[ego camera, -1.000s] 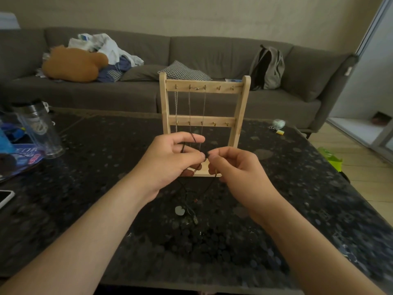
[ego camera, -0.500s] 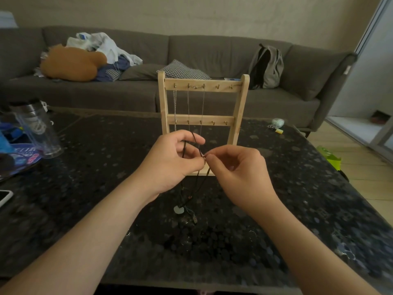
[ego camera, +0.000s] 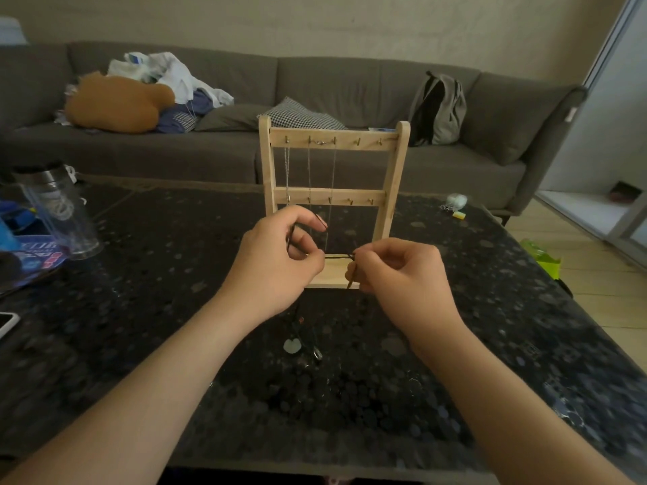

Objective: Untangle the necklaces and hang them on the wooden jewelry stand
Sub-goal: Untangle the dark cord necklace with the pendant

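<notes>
Left hand [ego camera: 276, 260] and right hand [ego camera: 402, 271] pinch a black necklace [ego camera: 338, 256] taut between them. Speckled counter [ego camera: 157, 274] — grey sofa [ego camera: 350, 82] behind.

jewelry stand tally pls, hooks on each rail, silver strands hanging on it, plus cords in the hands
top rail hooks: 5
lower rail hooks: 5
silver chain strands hanging: 3
black cord pinched between left hand and right hand: 1
total: 14
</notes>
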`<state>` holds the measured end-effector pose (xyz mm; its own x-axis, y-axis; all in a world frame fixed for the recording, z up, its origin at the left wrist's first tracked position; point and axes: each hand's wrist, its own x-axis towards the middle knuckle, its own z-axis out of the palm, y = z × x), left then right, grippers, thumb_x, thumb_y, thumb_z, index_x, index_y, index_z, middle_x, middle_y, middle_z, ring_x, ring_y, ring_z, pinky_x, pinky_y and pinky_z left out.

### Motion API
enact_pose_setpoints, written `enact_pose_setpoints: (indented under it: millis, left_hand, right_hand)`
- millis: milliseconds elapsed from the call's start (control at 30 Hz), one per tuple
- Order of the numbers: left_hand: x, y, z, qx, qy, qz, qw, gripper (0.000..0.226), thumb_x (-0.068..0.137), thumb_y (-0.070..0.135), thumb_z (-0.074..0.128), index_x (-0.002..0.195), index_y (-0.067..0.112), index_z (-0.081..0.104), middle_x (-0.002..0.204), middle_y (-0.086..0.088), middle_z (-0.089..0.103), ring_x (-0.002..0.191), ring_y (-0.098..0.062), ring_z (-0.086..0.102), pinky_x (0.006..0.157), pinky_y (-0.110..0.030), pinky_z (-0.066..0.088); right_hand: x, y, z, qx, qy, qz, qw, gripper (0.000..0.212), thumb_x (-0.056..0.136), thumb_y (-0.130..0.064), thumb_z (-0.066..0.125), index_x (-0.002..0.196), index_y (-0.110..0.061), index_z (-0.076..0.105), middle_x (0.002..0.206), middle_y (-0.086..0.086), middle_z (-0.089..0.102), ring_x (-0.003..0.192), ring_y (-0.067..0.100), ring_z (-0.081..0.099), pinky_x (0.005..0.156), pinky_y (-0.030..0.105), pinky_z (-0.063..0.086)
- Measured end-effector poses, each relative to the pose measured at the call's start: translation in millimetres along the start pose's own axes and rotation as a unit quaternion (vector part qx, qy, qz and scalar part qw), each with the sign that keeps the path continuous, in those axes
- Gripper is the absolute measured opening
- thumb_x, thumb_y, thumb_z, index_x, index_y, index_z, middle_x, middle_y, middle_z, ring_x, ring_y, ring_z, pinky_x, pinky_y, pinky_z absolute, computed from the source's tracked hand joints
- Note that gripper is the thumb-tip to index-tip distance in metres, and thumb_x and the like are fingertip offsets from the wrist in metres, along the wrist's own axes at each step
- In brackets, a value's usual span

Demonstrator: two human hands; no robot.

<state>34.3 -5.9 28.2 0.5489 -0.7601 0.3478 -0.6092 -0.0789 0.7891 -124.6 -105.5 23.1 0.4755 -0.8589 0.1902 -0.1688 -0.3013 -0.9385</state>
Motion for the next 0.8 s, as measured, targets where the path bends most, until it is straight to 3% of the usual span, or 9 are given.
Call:
enact_pose_setpoints:
  millis: [100,200,300,400,500,600,800]
  left_hand:
    - [-2,2,-1,0.054,0.051,0.001,0.997,0.027,0.088,0.023,0.087,0.101,0.032,0.065,0.088,0.010,0.067,0.075,-0.003,0.066,0.068,-0.017,0.051]
    - [-1,4,-2,0.017,0.082,-0.011,0.996,0.035,0.088,0.017,0.083,0.105,0.028,0.055,0.079,-0.002,0.065,0.065,-0.006,0.060,0.069,-0.027,0.054]
    - [-1,13,-9,-0.115,0.015,-0.041,0.992,0.019,0.099,0.011,0.063,0.114,0.024,0.064,0.062,-0.010,0.061,0.060,-0.017,0.062,0.076,-0.038,0.055]
    - [-4,19,-11,-0.139,-0.078,-0.063,0.985,0.031,0.114,0.022,0.043,0.119,0.023,0.074,0.057,-0.007,0.063,0.060,-0.022,0.070,0.071,-0.036,0.059]
    - [-8,21,-9,-0.107,-0.156,-0.062,0.980,0.024,0.113,0.024,0.052,0.122,0.029,0.074,0.066,-0.008,0.072,0.062,-0.023,0.075,0.059,-0.031,0.062]
    - [-9,17,-5,-0.092,-0.172,-0.059,0.979,0.017,0.104,0.026,0.071,0.119,0.031,0.078,0.081,-0.002,0.078,0.063,-0.020,0.076,0.056,-0.030,0.060]
    - [-8,15,-3,-0.075,-0.124,-0.054,0.988,0.005,0.097,0.031,0.080,0.101,0.030,0.083,0.091,0.008,0.080,0.063,-0.016,0.075,0.058,-0.029,0.062]
  right_hand:
    - [0,-2,-1,0.091,-0.025,0.055,0.994,0.013,0.103,-0.020,0.069,0.098,-0.019,0.080,0.090,0.000,0.083,0.092,0.014,0.080,0.093,0.043,0.065]
    - [0,-5,-3,0.127,-0.042,0.070,0.989,0.012,0.104,-0.018,0.067,0.103,-0.015,0.078,0.092,0.003,0.083,0.092,0.015,0.081,0.093,0.042,0.065]
    - [-1,-6,-3,0.130,-0.050,0.066,0.988,0.011,0.104,-0.017,0.067,0.103,-0.013,0.078,0.092,0.004,0.083,0.091,0.015,0.081,0.091,0.040,0.066]
    - [-2,-7,-2,0.128,-0.061,0.050,0.989,0.013,0.104,-0.014,0.066,0.103,-0.012,0.078,0.092,0.006,0.083,0.091,0.017,0.081,0.091,0.040,0.066]
    - [-2,-6,-3,0.119,-0.065,0.034,0.990,0.015,0.102,-0.011,0.065,0.099,-0.011,0.079,0.091,0.008,0.082,0.092,0.021,0.081,0.093,0.045,0.065]
    - [-1,-5,-3,0.109,-0.072,0.022,0.991,0.016,0.101,-0.010,0.065,0.095,-0.011,0.080,0.090,0.009,0.082,0.092,0.024,0.081,0.094,0.048,0.065]
    - [-3,-6,-4,0.051,-0.075,-0.007,0.996,0.016,0.104,-0.018,0.064,0.097,-0.016,0.078,0.087,0.000,0.081,0.086,0.012,0.078,0.082,0.028,0.064]
